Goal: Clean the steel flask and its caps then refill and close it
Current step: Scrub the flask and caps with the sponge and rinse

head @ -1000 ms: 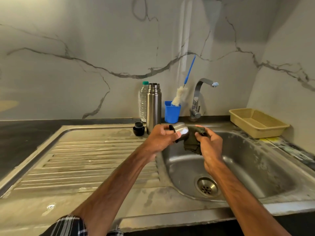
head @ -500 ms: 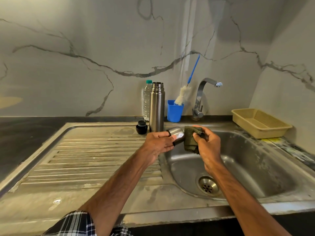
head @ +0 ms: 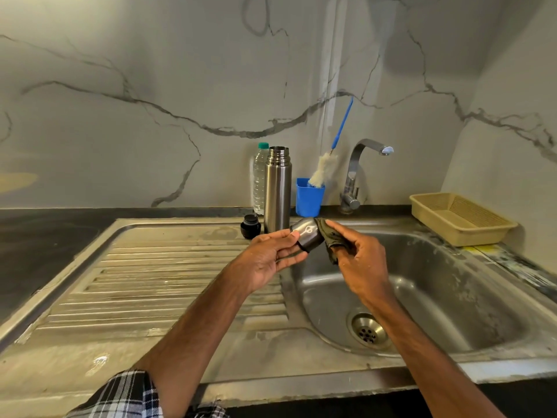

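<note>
Fingers [head: 281, 235] of the left hand [head: 265, 262] pinch the steel cap [head: 306, 235] while the right hand [head: 363, 262] grips the cloth [head: 331, 240] against it; hard rubbing could knock it into the sink [head: 452, 297].

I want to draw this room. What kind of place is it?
Most likely a kitchen: a steel sink with a ribbed drainboard, a tap behind it, and a bottle brush in a cup.
</note>
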A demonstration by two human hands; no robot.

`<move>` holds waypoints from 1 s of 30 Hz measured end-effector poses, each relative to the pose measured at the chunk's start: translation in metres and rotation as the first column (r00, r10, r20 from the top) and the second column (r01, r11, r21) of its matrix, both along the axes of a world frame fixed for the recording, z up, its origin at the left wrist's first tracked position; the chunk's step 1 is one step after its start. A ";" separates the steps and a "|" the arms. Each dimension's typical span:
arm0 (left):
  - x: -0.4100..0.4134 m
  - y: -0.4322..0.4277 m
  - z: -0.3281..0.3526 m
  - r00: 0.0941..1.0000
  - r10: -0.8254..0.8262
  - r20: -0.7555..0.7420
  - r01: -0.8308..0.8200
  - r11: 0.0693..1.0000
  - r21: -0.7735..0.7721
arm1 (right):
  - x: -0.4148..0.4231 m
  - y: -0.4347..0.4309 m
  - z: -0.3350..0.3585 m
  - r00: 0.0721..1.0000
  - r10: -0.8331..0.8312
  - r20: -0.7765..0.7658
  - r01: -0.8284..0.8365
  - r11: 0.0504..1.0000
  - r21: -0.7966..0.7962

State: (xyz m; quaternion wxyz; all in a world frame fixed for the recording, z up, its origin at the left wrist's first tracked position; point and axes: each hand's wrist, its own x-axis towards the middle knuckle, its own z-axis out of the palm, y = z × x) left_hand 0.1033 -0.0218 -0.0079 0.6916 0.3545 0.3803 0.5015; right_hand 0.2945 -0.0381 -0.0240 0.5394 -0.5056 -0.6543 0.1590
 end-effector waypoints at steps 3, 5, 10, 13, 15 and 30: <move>0.002 0.001 -0.003 1.000 -0.023 -0.020 0.024 0.999 0.021 | 0.002 0.005 0.002 0.999 0.018 -0.050 -0.021 0.998 -0.061; 0.001 0.004 -0.006 0.999 -0.006 -0.050 0.008 0.999 0.048 | 0.002 0.001 0.001 0.999 0.025 -0.027 -0.026 0.999 -0.047; -0.006 0.010 -0.008 0.998 0.027 -0.051 -0.023 0.996 0.089 | -0.003 -0.002 0.000 0.999 0.027 0.033 -0.028 0.999 0.024; -0.002 0.008 -0.009 0.998 0.023 -0.064 -0.016 0.994 0.107 | -0.002 0.001 0.001 1.000 -0.019 0.018 0.020 1.000 -0.020; -0.002 0.009 -0.008 0.998 0.040 -0.048 -0.034 0.993 0.117 | 0.001 -0.003 0.000 1.000 0.013 0.028 -0.014 1.000 0.028; -0.007 0.012 -0.009 0.996 0.004 -0.085 0.007 0.991 0.134 | -0.001 -0.002 -0.005 0.997 0.054 -0.049 -0.055 0.998 -0.011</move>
